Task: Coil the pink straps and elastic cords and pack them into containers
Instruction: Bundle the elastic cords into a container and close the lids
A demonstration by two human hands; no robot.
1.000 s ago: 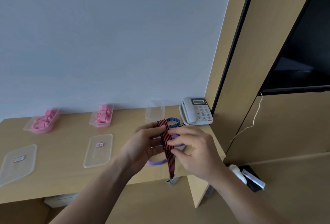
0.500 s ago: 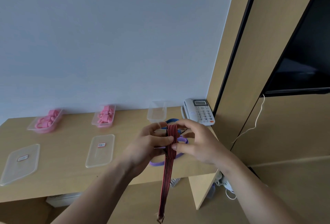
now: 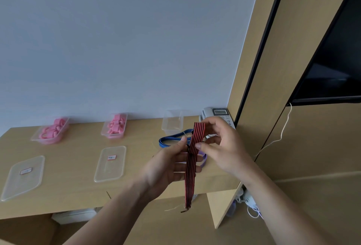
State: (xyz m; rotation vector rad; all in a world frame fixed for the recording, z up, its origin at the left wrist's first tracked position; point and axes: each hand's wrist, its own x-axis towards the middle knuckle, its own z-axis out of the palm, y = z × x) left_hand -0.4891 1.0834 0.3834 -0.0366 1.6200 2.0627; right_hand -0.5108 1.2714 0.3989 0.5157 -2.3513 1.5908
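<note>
A red-and-black striped elastic cord (image 3: pixel 191 168) hangs in front of me, folded over at the top. My left hand (image 3: pixel 168 168) pinches it at mid-height, and my right hand (image 3: pixel 220 147) holds the folded top loop. A blue elastic cord (image 3: pixel 172 139) lies looped on the wooden desk (image 3: pixel 74 166) behind my hands. A purple cord (image 3: pixel 203 158) shows partly under my right hand. Two clear containers hold coiled pink straps: one at the far left (image 3: pixel 51 132), one in the middle (image 3: pixel 115 127). An empty clear container (image 3: pixel 172 122) stands at the back right.
Two clear lids with red labels lie on the desk, one at the left (image 3: pixel 23 176) and one further right (image 3: pixel 110 163). A white telephone (image 3: pixel 218 114) sits in the back right corner by a wooden panel. Cables lie on the floor under the desk's right end.
The striped cord's tail dropped long half a second ago; now it hangs shorter, with the folded loop raised higher in my right hand. The blue cord on the desk is now in plain sight.
</note>
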